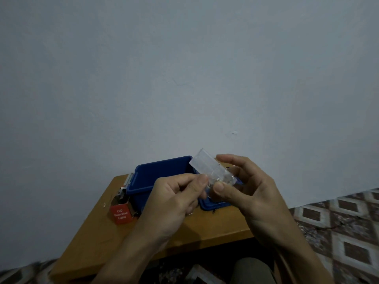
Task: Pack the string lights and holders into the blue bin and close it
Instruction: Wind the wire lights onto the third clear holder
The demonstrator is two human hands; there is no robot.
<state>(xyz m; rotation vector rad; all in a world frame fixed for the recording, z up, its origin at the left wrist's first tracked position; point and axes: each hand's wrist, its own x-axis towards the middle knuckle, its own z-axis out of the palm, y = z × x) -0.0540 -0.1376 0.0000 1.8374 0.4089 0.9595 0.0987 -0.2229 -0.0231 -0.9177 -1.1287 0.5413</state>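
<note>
A clear plastic holder [207,166] is raised above the table, tilted with its top toward the upper left. My right hand [246,189] grips its lower end between thumb and fingers. My left hand [174,197] pinches something small at that same lower end; what it is I cannot make out. Behind my hands the blue bin [155,177] stands open on the wooden table [98,242]. Its blue lid [213,204] lies flat on the table just right of the bin, mostly hidden by my hands.
A red box [121,216] marked "LED Decorative Lights" lies left of the bin, with a small metallic item [128,179] behind it. A plain wall rises right behind the table. Patterned floor [338,222] shows to the right.
</note>
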